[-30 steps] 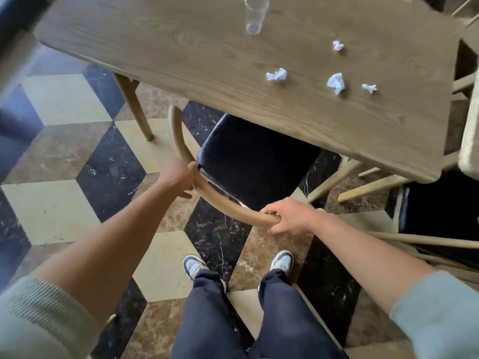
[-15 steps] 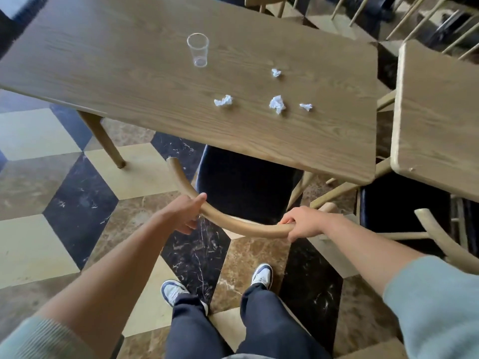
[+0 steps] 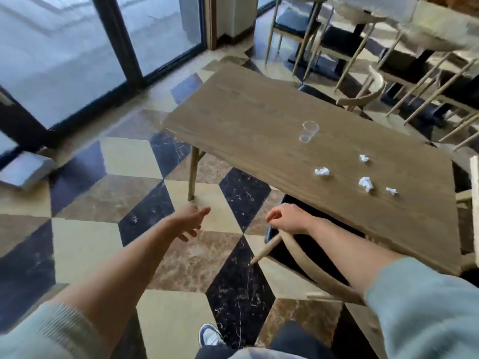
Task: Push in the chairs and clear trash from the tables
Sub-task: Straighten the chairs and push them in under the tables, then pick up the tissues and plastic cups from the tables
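A wooden chair (image 3: pixel 305 263) with a dark seat is tucked under the near edge of the wooden table (image 3: pixel 246 120). My right hand (image 3: pixel 287 220) rests on the end of its curved backrest, fingers curled over the wood. My left hand (image 3: pixel 190 222) hangs free over the floor to the left of the chair, fingers apart and holding nothing. On the table stand a clear plastic cup (image 3: pixel 308 131) and several crumpled white paper scraps (image 3: pixel 322 171), (image 3: pixel 366 183), (image 3: pixel 364 158), (image 3: pixel 391 190) toward its right end.
More wooden chairs (image 3: pixel 363 97) and tables crowd the far right and back. A second table edge (image 3: pixel 474 193) shows at the right border. Glass doors (image 3: pixel 77 47) with dark frames line the left. The checkered marble floor (image 3: pixel 116 198) lies to the left.
My left hand has let go of the chair backrest and swung out to the left. The view has turned left, and my right hand now sits at the backrest's left end.
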Available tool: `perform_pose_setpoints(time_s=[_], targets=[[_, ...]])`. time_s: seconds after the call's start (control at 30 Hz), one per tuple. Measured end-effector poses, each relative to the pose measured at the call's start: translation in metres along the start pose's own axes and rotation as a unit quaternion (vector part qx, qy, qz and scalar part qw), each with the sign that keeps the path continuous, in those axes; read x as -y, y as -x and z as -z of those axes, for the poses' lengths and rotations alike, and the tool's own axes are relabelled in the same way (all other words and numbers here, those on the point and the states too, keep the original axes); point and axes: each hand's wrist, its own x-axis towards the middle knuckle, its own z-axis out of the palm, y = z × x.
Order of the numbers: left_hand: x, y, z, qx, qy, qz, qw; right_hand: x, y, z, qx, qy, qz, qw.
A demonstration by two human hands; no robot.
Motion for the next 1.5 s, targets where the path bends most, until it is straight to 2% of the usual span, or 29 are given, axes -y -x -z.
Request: perform_pose_setpoints(time_s=[0.13, 0.27, 0.43, 0.57, 0.77, 1.0, 1.1, 1.23, 1.33, 1.5], targets=[[0.036, 0.013, 0.109, -0.089, 0.020, -0.033, 0.995, 0.114, -0.056, -0.005, -0.003, 0.031, 0.053, 0.998], [0.064, -0.001, 0.189, -0.115, 0.006, -0.038, 0.993, 0.206, -0.114, -0.007, 0.024, 0.054, 0.109, 0.992], [0.078, -0.066, 0.296, -0.155, -0.020, -0.036, 0.987, 0.306, -0.219, 0.005, 0.027, 0.098, 0.158, 0.982], [0.068, -0.141, 0.390, -0.157, -0.044, -0.013, 0.987, 0.376, -0.332, 0.033, 0.034, 0.077, 0.177, 0.981], [0.035, -0.224, 0.523, -0.124, -0.062, 0.017, 0.990, 0.457, -0.455, 0.087, 0.017, 0.003, 0.137, 0.990], [-0.057, -0.348, 0.675, -0.123, -0.040, -0.027, 0.991, 0.518, -0.570, 0.175, -0.004, -0.029, 0.060, 0.998], [-0.114, -0.419, 0.732, -0.068, -0.077, -0.059, 0.993, 0.534, -0.634, 0.212, -0.023, -0.033, 0.006, 0.999], [-0.184, -0.503, 0.799, -0.042, -0.126, -0.092, 0.987, 0.552, -0.692, 0.266, -0.057, -0.050, -0.059, 0.995], [-0.243, -0.541, 0.835, -0.013, -0.172, -0.103, 0.980, 0.569, -0.715, 0.316, -0.053, -0.070, -0.084, 0.993], [-0.380, -0.615, 0.856, 0.048, -0.265, -0.181, 0.946, 0.562, -0.758, 0.394, -0.119, -0.179, -0.125, 0.968]])
